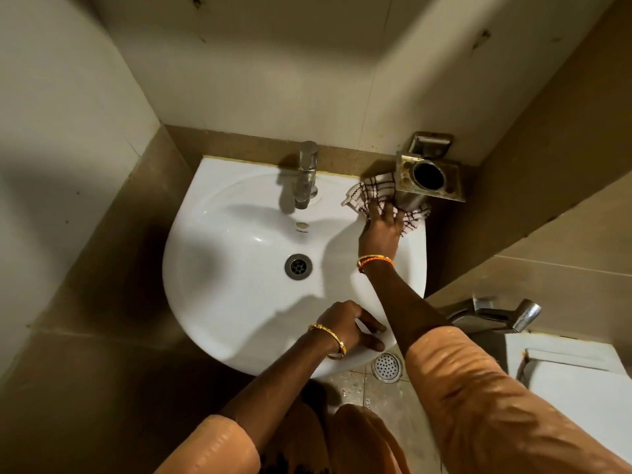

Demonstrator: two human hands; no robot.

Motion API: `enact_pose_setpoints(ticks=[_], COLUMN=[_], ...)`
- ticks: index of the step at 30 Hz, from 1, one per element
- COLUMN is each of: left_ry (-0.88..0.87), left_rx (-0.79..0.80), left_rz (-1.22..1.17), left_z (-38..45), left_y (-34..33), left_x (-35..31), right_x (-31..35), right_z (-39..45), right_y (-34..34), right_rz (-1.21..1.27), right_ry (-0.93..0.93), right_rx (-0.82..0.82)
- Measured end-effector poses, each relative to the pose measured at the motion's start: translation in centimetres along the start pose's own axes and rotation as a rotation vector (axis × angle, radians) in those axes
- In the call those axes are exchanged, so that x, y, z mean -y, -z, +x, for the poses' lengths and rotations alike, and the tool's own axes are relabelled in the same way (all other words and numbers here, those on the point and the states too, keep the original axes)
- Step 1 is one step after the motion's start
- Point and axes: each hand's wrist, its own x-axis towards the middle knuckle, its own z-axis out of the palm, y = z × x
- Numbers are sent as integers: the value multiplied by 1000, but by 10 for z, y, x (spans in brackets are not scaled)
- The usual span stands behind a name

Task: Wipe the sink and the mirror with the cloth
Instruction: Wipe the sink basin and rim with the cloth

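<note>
While right hand [381,234] presses cloth [366,193] flat-fingered — holder [429,176] crowding it — left hand [345,328] rests open on sink [222,302] rim.

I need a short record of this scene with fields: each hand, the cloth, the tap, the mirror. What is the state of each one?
right hand: presses the cloth with spread fingers
cloth: checked, on the back right rim of the sink, just under the metal holder
left hand: rests on the sink's front rim
tap: at the back middle of the sink
mirror: not in view
</note>
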Motion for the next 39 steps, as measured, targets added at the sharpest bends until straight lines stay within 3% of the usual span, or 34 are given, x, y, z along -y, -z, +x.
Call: enact_pose_setpoints(ticks=[4,10,16,19,21,23,29,34,36,39], left_ry=[1,-41,-42,-54,-80,-76,-61,-57,-91,-89], left_rx=[-49,-72,-81,-88,-90,-77,-6,7,-131,-740], left_rz=[7,96,-12,-7,48,109,142,123,33,-98], left_z=[-3,-6,-13,-13,-15,-17,-16,-19,-31,-49], left_y=[-4,-1,-5,-6,-5,-2,1,4,21,75], left_x=[1,0,2,6,4,0,-3,3,17,61], right_x=[12,43,6,21,44,69,75,46,38,57], right_z=[3,3,3,12,18,18,39,34,28,27], right_y=[-6,-9,12,15,12,8,23,38,39,27], right_rz=[60,121,41,53,131,158,-100,-71,-66,-47], right_ry=[-55,223,-5,-75,-91,7,85,-126,-153,-37], right_rx=[-15,118,16,17,98,208,480,486,461,442])
